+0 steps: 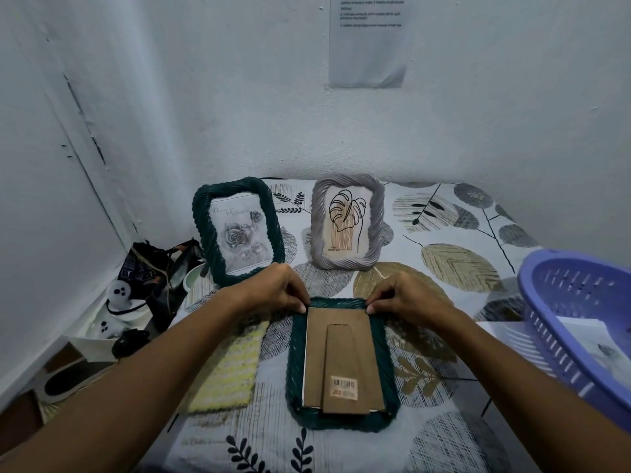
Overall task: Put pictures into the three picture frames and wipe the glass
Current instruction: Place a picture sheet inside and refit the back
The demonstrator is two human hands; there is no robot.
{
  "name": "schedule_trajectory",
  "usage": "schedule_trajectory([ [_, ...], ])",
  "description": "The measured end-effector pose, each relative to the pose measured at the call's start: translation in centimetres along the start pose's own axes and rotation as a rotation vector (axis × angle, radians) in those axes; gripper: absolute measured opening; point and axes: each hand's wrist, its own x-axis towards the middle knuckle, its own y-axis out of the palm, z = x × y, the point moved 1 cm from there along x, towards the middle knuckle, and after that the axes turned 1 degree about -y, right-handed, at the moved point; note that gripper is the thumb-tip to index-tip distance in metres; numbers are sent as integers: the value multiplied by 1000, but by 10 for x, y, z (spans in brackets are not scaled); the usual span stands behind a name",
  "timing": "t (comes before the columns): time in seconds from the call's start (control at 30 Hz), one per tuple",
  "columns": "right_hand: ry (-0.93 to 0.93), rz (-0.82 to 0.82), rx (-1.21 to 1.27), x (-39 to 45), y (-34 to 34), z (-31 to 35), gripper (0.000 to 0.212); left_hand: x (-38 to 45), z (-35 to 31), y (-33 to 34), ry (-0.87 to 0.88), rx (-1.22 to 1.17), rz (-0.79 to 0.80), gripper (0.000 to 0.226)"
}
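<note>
Both hands (273,291) (406,297) pinch the backing board (338,356) — papers (587,339) inside the purple basket (560,302).

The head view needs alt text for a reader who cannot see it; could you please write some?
Both hands, left hand and right hand, pinch the top corners of a cardboard backing on a face-down dark green frame. Behind stand a green rose-picture frame and a grey leaf-drawing frame.

Green frame (342,363) face-down, cardboard back up, two framed pictures (238,230) upright behind
</note>
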Motion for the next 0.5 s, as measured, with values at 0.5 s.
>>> schedule_trajectory([
  [0.5,-12,-9,15,-1,0,0,4,5,3,0,-48,-44,4,8],
])
